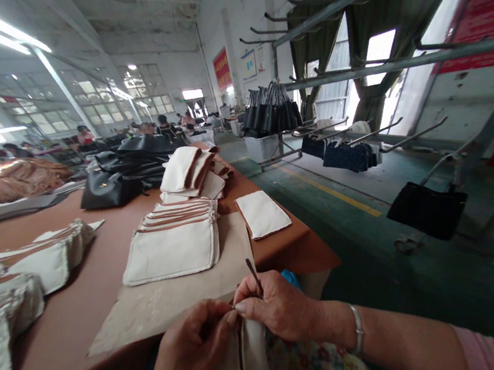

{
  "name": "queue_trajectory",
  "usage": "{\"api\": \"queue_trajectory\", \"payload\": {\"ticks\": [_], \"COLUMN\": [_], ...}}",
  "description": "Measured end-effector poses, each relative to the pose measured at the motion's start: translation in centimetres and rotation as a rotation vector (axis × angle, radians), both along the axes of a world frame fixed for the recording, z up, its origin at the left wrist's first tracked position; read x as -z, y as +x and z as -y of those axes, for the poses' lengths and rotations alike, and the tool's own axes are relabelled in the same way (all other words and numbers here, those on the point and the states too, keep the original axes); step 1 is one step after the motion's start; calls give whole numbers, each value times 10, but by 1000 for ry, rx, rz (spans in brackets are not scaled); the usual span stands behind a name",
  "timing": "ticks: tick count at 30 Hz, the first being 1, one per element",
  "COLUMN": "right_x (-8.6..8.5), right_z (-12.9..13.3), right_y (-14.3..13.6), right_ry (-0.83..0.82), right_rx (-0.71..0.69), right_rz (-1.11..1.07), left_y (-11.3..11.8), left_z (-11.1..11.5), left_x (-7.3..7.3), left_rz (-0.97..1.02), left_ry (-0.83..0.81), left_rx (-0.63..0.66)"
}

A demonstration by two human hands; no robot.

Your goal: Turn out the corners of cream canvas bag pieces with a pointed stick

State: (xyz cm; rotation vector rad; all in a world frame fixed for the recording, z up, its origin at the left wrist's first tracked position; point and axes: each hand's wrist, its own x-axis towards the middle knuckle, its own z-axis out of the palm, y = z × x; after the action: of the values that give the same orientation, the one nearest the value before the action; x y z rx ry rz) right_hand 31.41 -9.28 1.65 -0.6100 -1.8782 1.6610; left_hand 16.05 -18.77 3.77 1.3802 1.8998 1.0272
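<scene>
A cream fabric piece (257, 355) with a dark zipper-like line down it hangs over the lap. My left hand (197, 346) pinches its upper end between thumb and finger. Thumb to thumb with it, my right hand (277, 305) is closed on the same end. A thin dark stick-like thing (254, 275) pokes up out of my right fingers; its kind is unclear. Beyond the hands, a stack of cream pouch pieces with brown edges (174, 248) lies on a beige sheet (137, 314). One flat cream piece (263, 214) rests apart, to the right.
More cream stacks (47, 260) lie on the brown-covered table (98, 261) at left. Black bags (112, 189) and brown material (22, 181) sit farther back. On the right stands a metal rack (388, 63) with a hanging black bag (428, 207). People work in the distance.
</scene>
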Motion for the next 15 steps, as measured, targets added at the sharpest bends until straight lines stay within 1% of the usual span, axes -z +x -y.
{"api": "queue_trajectory", "payload": {"ticks": [3,7,9,12,15], "right_x": [-3,-3,-2,-1,0], "right_z": [1,0,0,0,0], "right_y": [1,1,1,1,3], "right_ry": [1,-35,-77,-114,-151], "right_rx": [3,-21,-21,28,33], "right_rz": [13,-11,-10,23,31], "left_y": [0,3,3,2,0], "left_z": [-3,-5,-5,-6,-8], "left_x": [-5,-11,-10,-5,-1], "left_rz": [-46,-128,-182,-276,-296], "left_ry": [-2,58,85,110,131], "left_rx": [5,51,62,59,80]}}
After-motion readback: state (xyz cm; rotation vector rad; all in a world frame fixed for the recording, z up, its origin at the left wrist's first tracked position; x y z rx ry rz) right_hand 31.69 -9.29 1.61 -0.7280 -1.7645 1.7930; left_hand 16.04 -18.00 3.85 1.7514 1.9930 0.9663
